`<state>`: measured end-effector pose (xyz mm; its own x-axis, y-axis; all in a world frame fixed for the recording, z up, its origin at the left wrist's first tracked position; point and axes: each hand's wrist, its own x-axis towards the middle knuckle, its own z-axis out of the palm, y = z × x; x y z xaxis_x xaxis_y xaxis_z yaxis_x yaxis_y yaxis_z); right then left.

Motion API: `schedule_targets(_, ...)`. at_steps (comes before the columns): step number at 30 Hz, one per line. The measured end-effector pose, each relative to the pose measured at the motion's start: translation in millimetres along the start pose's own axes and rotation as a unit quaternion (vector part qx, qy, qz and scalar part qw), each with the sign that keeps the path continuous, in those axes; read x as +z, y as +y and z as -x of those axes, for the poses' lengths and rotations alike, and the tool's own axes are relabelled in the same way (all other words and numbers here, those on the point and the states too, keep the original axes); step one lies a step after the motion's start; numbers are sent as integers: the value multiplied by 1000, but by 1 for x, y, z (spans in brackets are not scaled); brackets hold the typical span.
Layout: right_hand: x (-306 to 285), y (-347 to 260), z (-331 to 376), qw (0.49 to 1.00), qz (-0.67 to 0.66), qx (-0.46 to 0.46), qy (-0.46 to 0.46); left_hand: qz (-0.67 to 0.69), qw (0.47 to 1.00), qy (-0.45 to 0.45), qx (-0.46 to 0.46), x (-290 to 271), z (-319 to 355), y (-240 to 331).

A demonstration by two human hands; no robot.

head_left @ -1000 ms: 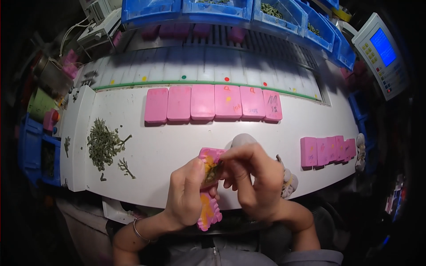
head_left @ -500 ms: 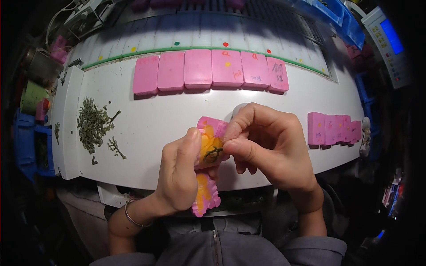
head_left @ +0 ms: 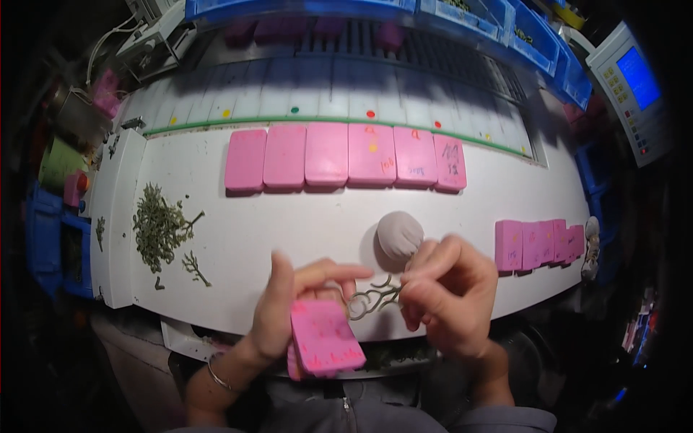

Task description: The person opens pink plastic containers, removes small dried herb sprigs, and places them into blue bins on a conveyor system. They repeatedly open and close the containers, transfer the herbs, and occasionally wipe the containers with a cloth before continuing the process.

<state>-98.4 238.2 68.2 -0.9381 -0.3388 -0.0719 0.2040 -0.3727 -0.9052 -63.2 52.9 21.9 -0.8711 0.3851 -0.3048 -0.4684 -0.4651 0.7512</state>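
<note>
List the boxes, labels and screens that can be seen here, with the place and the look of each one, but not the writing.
Pink box: flat, closed, in the left hand.
Row of six pink boxes: flat rectangles, table middle, some with handwritten marks.
Smaller pink boxes: standing in a row at the table's right edge.
Device with screen: upper right, white housing, blue display, coloured buttons.
Coloured dot stickers: along the white strip behind the green line.

We see six pink rectangular boxes point(head_left: 345, 155) in a row | heap of green dried sprigs point(head_left: 159, 227) left | round grey pouch point(head_left: 399, 235) | white surface point(head_left: 289, 224)
</note>
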Motion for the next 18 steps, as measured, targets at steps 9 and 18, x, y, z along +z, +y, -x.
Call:
schedule_targets(9, 3, 18, 9, 891, 351, -287, -27, -64, 992, 51, 94, 28, 13, 9)
schedule_targets(18, 6, 11, 19, 842, 454, -291, -5, -144, 976, 86, 140, 32, 13, 9)
